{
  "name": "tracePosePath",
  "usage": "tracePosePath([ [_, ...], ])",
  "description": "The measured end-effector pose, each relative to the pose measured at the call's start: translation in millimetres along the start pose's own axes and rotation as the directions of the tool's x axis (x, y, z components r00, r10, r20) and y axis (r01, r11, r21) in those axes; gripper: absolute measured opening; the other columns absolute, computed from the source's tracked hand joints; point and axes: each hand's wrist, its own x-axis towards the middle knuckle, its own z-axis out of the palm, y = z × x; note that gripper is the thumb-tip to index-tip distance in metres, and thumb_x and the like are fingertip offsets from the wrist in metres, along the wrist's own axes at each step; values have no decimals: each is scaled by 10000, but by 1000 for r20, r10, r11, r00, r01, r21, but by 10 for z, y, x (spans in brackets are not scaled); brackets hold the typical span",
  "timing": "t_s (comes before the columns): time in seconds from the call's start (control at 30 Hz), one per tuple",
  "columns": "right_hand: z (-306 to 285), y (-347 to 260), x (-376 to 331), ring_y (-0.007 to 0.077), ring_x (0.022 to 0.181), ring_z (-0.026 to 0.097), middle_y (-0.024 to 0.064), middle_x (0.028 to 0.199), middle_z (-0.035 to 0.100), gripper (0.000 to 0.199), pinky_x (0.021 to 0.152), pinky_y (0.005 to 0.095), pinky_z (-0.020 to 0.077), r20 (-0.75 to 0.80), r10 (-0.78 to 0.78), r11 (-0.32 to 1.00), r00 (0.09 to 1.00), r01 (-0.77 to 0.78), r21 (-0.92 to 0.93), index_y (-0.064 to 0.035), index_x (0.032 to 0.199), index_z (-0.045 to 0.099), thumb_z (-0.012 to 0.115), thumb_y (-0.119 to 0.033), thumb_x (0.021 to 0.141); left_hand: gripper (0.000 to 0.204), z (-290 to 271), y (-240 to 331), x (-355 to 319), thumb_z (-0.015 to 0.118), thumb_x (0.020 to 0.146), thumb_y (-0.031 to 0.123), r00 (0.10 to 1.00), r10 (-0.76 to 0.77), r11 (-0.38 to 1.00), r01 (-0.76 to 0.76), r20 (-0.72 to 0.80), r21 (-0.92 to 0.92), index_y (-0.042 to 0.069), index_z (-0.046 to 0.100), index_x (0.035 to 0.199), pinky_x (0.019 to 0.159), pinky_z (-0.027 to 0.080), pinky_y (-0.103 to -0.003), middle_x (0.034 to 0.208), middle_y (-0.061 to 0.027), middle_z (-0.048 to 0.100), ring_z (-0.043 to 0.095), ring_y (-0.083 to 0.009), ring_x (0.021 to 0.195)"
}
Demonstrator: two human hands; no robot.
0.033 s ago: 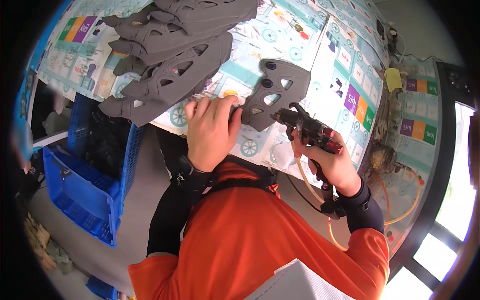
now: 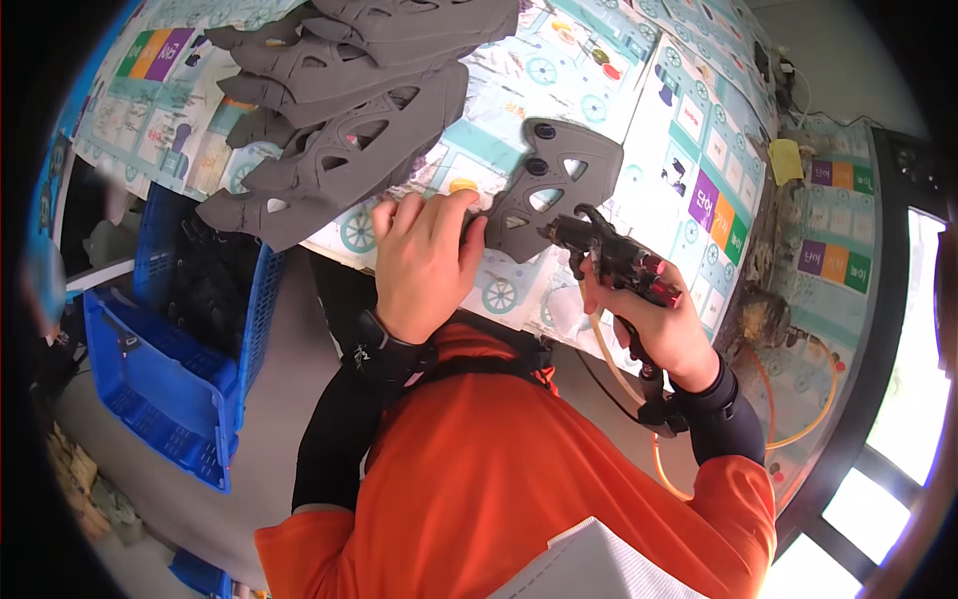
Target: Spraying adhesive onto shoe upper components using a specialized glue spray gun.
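Note:
My right hand [image 2: 651, 317] is wrapped round a black spray gun [image 2: 599, 245] with red knobs, its nozzle turned left toward a grey panel. This flat grey panel [image 2: 599, 165] has several cut-out holes and two dark round spots near its far left edge. It lies on the printed sheets in front of me. Just left of the panel, my left hand [image 2: 424, 260] is closed, with a small dark thing between thumb and forefinger that I cannot make out. A stack of similar grey panels [image 2: 399, 130] overlaps at the table's far left.
Printed paper sheets [image 2: 689, 130] cover the table. Pale hoses [image 2: 604, 344] hang below the gun near the table's front edge. Blue plastic crates [image 2: 160, 384], one with black things inside, stand on the floor at left. A yellow note [image 2: 785, 160] hangs at right.

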Motion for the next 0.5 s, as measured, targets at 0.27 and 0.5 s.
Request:
tracePosePath([
  [0.27, 145, -121, 201, 55, 689, 570, 9, 856, 671, 253, 491, 212, 426, 93, 12, 999, 996, -16, 47, -28, 1122, 598, 599, -50, 870, 304, -12, -32, 1, 680, 833, 59, 998, -56, 998, 57, 43, -23, 62, 602, 1127, 810, 373, -393, 906, -48, 635, 548, -248, 791],
  [0.5, 162, -127, 225, 44, 649, 534, 11, 846, 645, 297, 489, 207, 391, 34, 65, 998, 997, -66, 15, -20, 1123, 590, 581, -2, 827, 325, -10, -49, -11, 686, 824, 60, 998, -53, 998, 53, 19, -18, 57, 600, 1138, 792, 376, -388, 909, -52, 636, 546, -242, 788],
])
